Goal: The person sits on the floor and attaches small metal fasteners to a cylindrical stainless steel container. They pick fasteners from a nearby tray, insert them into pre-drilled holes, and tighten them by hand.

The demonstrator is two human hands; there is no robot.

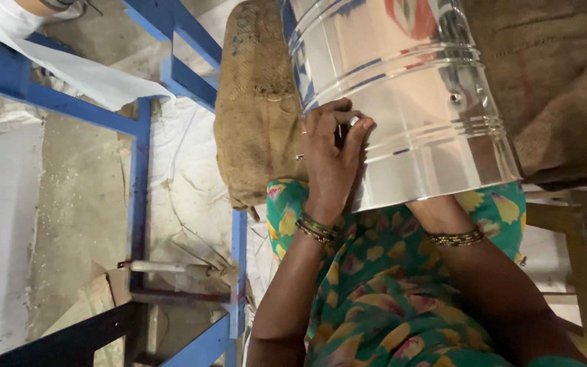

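Pressing left hand [331, 160] at steel drum [405, 102] edge

- Both forearms are bare, with no sleeves showing.
- The left hand [331, 160] wears a thin ring on one finger, and a stack of slim bangles in gold and dark green circles its wrist.
- A similar beaded bangle band circles the other wrist.
- The garment [382, 285] is green cloth printed with yellow and pink flowers.
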